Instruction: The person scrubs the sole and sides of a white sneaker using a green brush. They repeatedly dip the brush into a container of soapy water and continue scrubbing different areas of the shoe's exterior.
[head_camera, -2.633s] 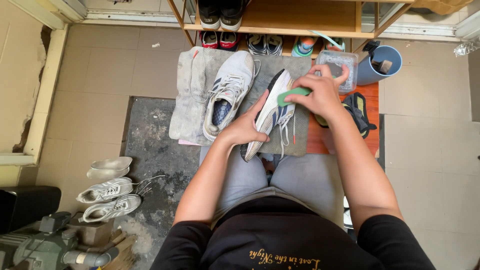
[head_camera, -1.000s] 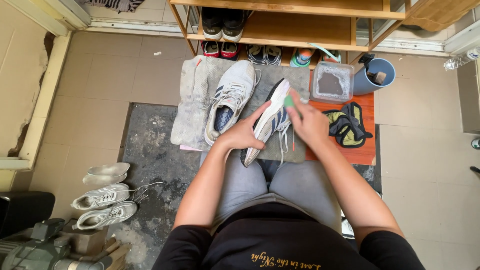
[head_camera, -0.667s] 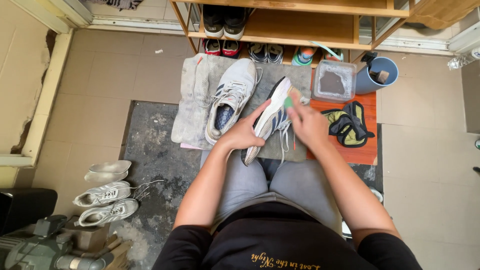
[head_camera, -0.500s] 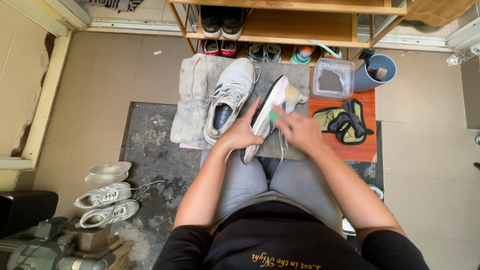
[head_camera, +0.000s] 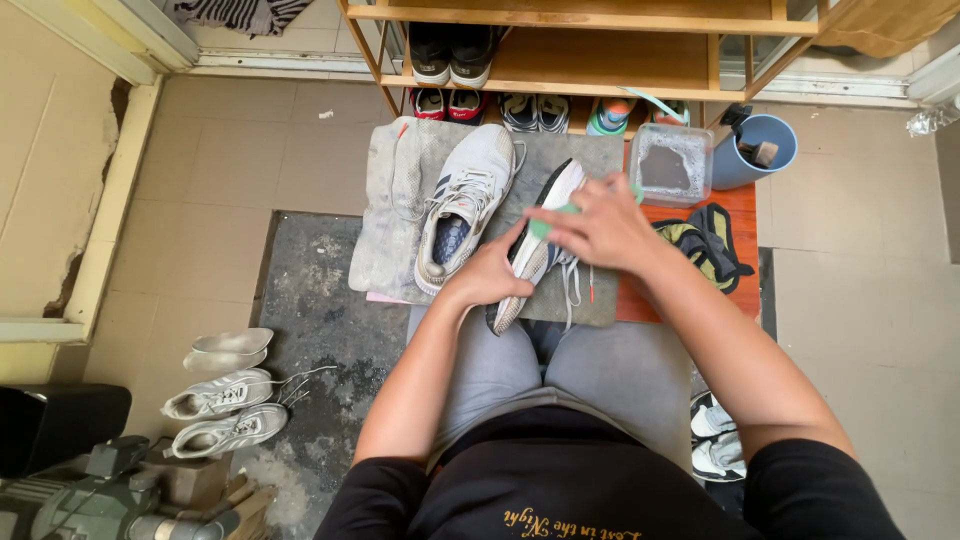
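My left hand (head_camera: 487, 276) grips a white and navy sneaker (head_camera: 543, 222) tipped on its side over a grey towel (head_camera: 392, 215). My right hand (head_camera: 598, 225) holds a green brush (head_camera: 541, 229) pressed against the sneaker's upper. A second grey sneaker (head_camera: 462, 200) lies upright on the towel just left of the held one, laces loose.
A clear tub of cloudy water (head_camera: 669, 165) and a blue cup with a brush (head_camera: 752, 150) stand on the orange board (head_camera: 741, 203), beside a yellow and black pouch (head_camera: 704, 245). A wooden shoe rack (head_camera: 590, 60) is behind. A pair of grey sneakers (head_camera: 222, 410) and insoles (head_camera: 225, 349) lie at left.
My right hand has shifted the green brush back and forth along the held sneaker, now lying across its middle. The left hand keeps its grip. The camera view has drifted slightly.
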